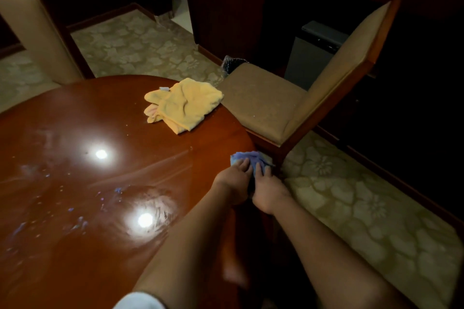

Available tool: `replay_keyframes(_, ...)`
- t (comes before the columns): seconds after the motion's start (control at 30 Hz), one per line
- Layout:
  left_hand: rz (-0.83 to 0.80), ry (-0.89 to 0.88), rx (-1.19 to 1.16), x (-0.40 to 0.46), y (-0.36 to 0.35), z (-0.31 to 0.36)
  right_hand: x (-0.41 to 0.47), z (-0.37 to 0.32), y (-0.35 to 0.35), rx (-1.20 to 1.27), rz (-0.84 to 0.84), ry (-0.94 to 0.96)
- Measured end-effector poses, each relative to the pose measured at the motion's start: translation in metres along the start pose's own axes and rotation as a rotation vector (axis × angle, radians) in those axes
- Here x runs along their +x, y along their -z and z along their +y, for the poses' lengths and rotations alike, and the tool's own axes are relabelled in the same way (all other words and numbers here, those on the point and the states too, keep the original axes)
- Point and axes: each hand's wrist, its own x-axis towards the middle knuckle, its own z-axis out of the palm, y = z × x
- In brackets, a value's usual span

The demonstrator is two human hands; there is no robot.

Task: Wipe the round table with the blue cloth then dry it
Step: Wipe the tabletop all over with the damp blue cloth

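— Wiping or drying?
— Wiping: both hands, left hand (pixel 232 178) and right hand (pixel 270 189), bunch the blue cloth (pixel 247 158) at the bench (pixel 75 133) edge, right of centre.
— Next?
— Probably sweep toward the smears lower left; yellow cloth (pixel 184 104) waits.

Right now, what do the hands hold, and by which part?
Both hands, left hand and right hand, clutch the bunched blue cloth by its near side.

My one camera sits on my head, looking forward and steeply down over the near right edge of the round table (pixel 105 183). My forearms reach in from the bottom; a chair (pixel 296 105) and carpet (pixel 364 208) lie beyond.
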Motion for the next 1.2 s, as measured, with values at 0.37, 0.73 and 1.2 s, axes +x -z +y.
replay_keyframes(0.37,0.003,-0.099,0.056,-0.073,-0.056,0.021,-0.078,-0.036,-0.051,-0.157,-0.042,-0.203)
replay_keyframes(0.73,0.027,-0.1,0.061,-0.134,-0.095,-0.019,-0.109,-0.106,-0.097,-0.216,-0.043,-0.236)
replay_keyframes(1.2,0.071,0.002,-0.018,-0.189,-0.116,-0.064,-0.114,-0.114,-0.095,-0.361,0.062,0.186)
